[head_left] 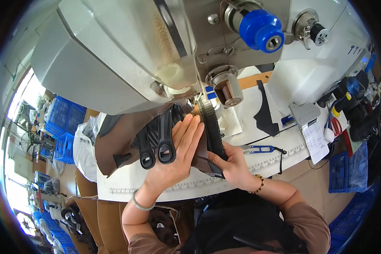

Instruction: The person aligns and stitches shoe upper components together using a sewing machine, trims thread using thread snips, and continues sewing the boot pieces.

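Note:
A brown leather-like workpiece [114, 146] lies under the head of a large grey sewing machine [110, 63]. Two black straps with slotted ends [166, 151] are attached on top of it, over dark pleated material. My left hand [175, 156] rests flat on the workpiece beside the straps, fingers stretched out and close together, tips near the needle area. With thumb above and fingers below, my right hand [238, 167] grips the workpiece's right edge. A black ribbed strip [212, 127] runs along that edge toward the needle. The needle itself is hard to make out.
Blue-handled thread snips [258, 149] lie right of my right hand, by a printed ruler scale [283, 158]. Farther off are a black cut piece [264, 110], a clipboard with paper [315, 135] and red-handled scissors [336, 126]. A white bag [85, 148] hangs at left.

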`<state>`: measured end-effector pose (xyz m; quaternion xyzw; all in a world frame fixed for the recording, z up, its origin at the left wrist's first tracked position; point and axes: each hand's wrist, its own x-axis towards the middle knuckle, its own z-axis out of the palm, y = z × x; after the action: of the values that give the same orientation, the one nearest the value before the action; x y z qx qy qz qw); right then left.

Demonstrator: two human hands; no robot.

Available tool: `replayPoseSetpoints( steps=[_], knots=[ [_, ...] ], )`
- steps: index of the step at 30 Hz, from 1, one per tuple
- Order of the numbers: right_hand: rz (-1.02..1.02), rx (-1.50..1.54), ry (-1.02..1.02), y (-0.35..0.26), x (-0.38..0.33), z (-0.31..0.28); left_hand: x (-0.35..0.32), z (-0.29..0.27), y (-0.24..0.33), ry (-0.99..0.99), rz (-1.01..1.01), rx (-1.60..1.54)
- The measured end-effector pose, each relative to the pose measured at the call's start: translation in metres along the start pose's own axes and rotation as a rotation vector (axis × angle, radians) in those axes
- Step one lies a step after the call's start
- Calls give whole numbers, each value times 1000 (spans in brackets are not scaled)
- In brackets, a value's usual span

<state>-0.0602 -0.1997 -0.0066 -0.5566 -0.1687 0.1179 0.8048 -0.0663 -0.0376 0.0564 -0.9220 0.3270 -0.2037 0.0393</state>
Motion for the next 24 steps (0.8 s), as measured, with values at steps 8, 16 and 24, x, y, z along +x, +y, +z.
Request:
replayPoseSetpoints(
  steps=[8, 16, 24],
  knots=[
    [38, 188, 32, 5, 10, 6, 4, 4, -3, 69, -85, -74],
    [36, 260, 18, -3, 12, 1, 2, 8, -3, 137, -14, -87],
    [56, 208, 44, -3, 17, 2, 3, 12, -7, 119, -94, -144]
  ],
)
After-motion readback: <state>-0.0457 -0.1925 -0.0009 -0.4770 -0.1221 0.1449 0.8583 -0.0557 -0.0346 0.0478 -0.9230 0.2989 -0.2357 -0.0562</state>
